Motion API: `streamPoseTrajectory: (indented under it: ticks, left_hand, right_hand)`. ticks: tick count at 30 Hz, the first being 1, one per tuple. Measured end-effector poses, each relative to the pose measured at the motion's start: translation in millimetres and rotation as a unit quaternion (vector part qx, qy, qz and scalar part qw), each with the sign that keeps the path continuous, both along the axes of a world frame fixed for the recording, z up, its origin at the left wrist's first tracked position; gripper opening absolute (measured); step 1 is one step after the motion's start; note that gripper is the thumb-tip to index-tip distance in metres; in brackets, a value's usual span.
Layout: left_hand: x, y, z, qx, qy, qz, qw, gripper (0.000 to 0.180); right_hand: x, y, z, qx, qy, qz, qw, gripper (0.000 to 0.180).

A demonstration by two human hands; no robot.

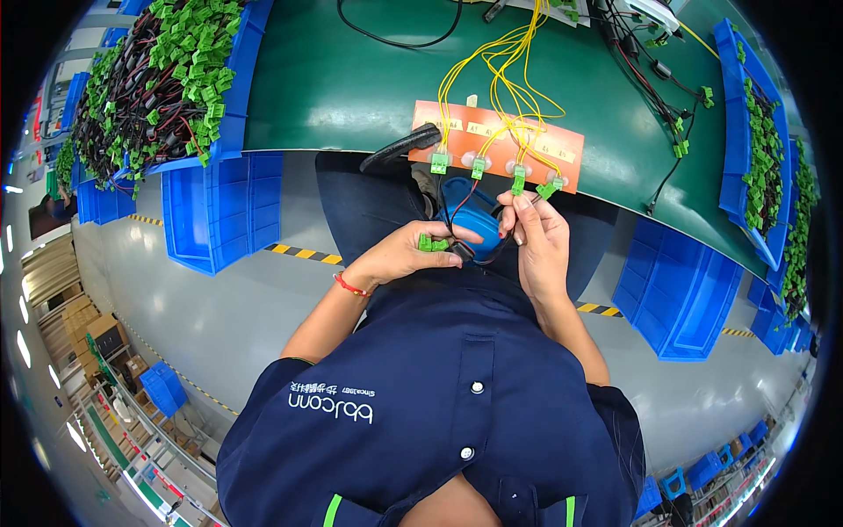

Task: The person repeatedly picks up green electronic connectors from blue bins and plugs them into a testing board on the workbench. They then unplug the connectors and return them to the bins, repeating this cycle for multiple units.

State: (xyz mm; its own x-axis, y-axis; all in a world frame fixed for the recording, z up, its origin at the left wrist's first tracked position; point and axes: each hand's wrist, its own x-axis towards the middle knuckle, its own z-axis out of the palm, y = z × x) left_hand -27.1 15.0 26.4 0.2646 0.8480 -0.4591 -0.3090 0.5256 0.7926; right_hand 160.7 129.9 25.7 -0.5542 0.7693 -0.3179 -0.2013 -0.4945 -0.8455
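An orange board lies at the table's near edge, with several green terminal connectors lined up along its front and yellow wires running back from it. My right hand is closed, its thumb and fingertips pinching a green terminal connector in that row. Lower left, my left hand is closed around a cable with loose green terminal connectors and a small black block on it. Thin dark and red wires rise from this hand toward the row. Fingers partly hide the cable.
A black padded bar juts over the edge left of the board. Blue bins heaped with green-ended cables stand at left, and another bin at right. Dark cables lie on the green table. Blue crates hang below.
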Motion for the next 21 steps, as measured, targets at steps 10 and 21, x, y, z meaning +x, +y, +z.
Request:
streamPoseTrajectory:
  ticks: [10,21]
  left_hand:
    - [-6.3,-7.9,-20.3,0.004,-0.018,-0.005,1.000,0.029]
    - [-7.5,-7.1,-19.1,-0.015,-0.021,-0.002,1.000,0.028]
  right_hand:
    - [-5.7,-4.0,18.1,-0.172,0.083,-0.022,0.981,0.026]
    - [-8.8,-8.5,18.4,-0.174,0.061,-0.073,0.980,0.026]
